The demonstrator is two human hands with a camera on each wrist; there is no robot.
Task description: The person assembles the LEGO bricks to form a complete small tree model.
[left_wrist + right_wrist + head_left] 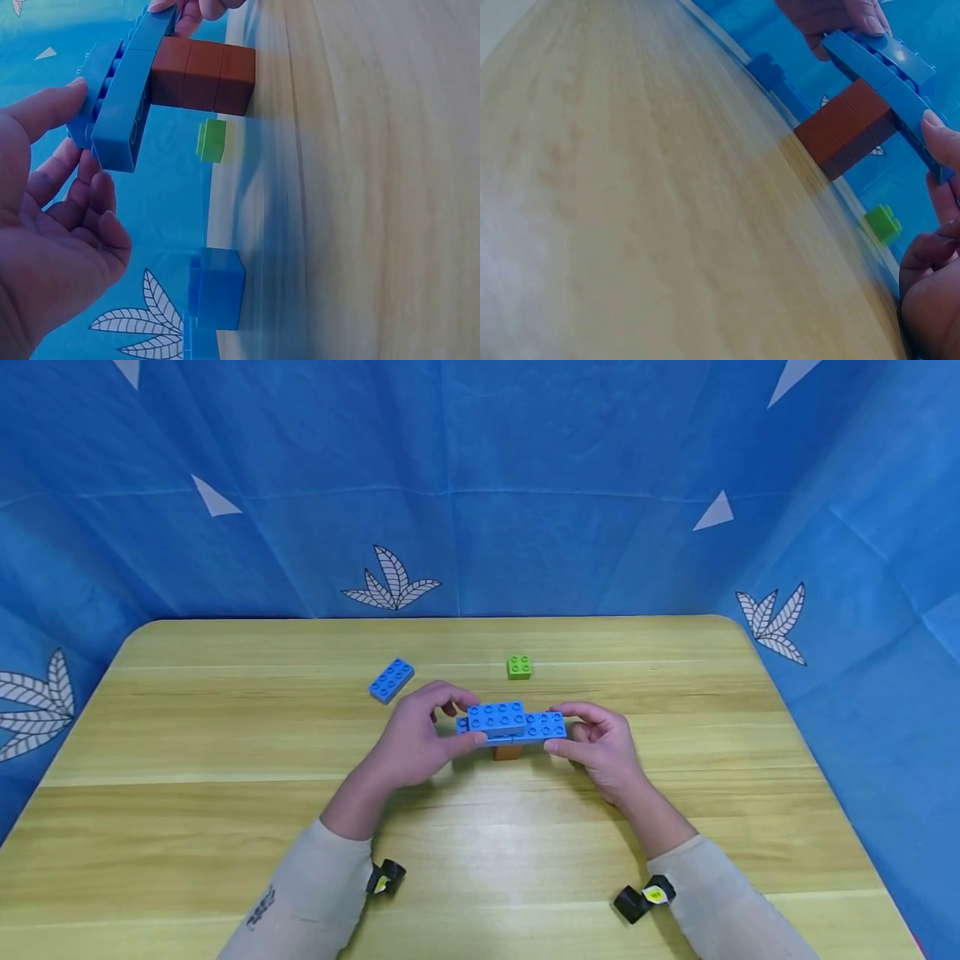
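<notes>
A brown stack [202, 75] of three bricks stands on the table and bears two blue bricks [546, 727] set end to end. Above their seam is an upper blue brick [497, 718], slightly tilted, with studs showing in the gap beneath it. My left hand [416, 739] pinches that upper brick at its left end between thumb and fingers. With thumb and fingertips, my right hand [603, 747] grips the right end of the lower blue row. In the right wrist view the brown stack [846, 129] meets the row around its middle.
Behind my left hand lies a loose blue brick [392, 681]. A small green brick [519, 667] sits beyond the stack. The wooden table [225, 710] ends at a blue patterned curtain [525, 485] along the back and sides.
</notes>
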